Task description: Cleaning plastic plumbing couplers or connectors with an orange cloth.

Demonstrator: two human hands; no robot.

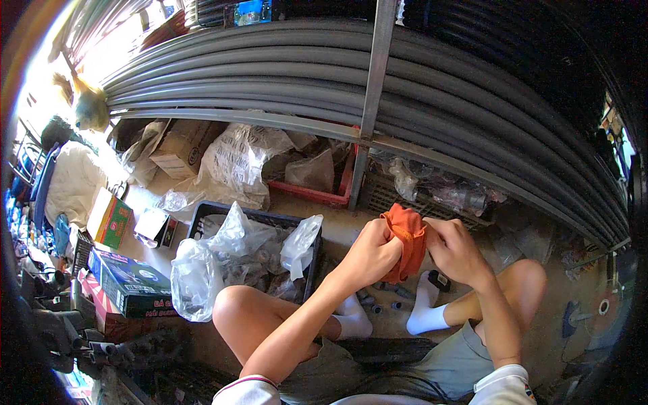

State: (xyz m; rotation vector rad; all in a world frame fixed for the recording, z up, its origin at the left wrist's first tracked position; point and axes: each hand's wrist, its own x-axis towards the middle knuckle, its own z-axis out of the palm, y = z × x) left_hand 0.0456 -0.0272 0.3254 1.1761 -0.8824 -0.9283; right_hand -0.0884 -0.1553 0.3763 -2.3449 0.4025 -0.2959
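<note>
An orange-red cloth (406, 237) is stretched between my two hands, above my lower legs. My left hand (373, 253) grips its left side with curled fingers. On the other side, my right hand (455, 251) pinches the cloth's upper right edge. The cloth hangs down in folds, and my fingers hide part of it. Below it, on the floor between my feet, lie several small dark grey pipe fittings (378, 308). A small black object (439, 281) rests by my right foot's white sock.
A black crate (314, 266) with clear plastic bags (233, 246) stands at my left. Cardboard boxes (131, 280) are stacked further left. Ahead, long grey pipes (250, 74) lie on a metal rack (372, 88), above a red tray (310, 192) and a dark basket (398, 196). A fan (601, 308) stands at the right.
</note>
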